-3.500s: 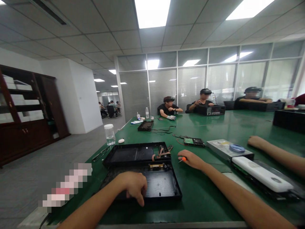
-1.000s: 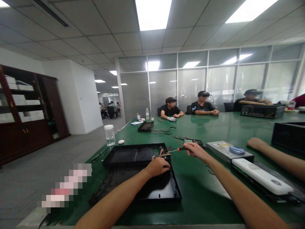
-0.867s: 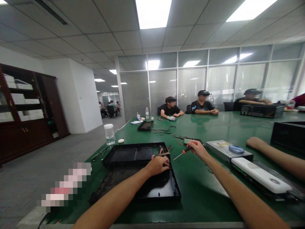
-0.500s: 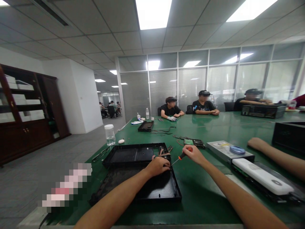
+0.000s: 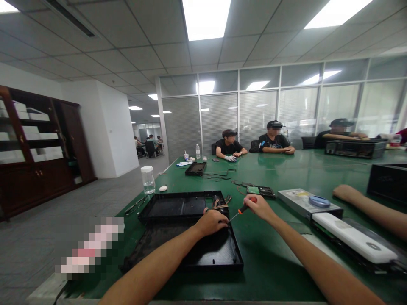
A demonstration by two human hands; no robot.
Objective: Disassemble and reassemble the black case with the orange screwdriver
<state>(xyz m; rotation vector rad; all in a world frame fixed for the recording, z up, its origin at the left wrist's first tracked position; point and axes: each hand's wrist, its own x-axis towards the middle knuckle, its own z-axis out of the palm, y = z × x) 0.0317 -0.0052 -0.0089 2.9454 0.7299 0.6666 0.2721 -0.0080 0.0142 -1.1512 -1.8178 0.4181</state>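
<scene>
My right hand (image 5: 261,206) grips a screwdriver (image 5: 243,208) with a red and black handle, its thin shaft slanting down to the left. The shaft's tip meets the fingertips of my left hand (image 5: 211,222), which are pinched together; what lies between them is hidden. Both hands work over the right side of an opened black plastic casing: its near half (image 5: 219,254) lies below my left forearm, its far half (image 5: 178,206) behind. Ribbon-like wires (image 5: 219,205) lie at the far half's right end, close to my left fingers.
A jar (image 5: 148,180), a white lid (image 5: 163,188) and wire-like glasses or tongs (image 5: 135,206) stand or lie at left. To the right are a metal drive box (image 5: 292,198), blue tape roll (image 5: 319,201), a white device (image 5: 352,235) and another person's arm (image 5: 365,205). People sit across the table.
The whole view has shifted slightly to the right. Both hands keep the same pose, with the screwdriver still held at my left fingertips.
</scene>
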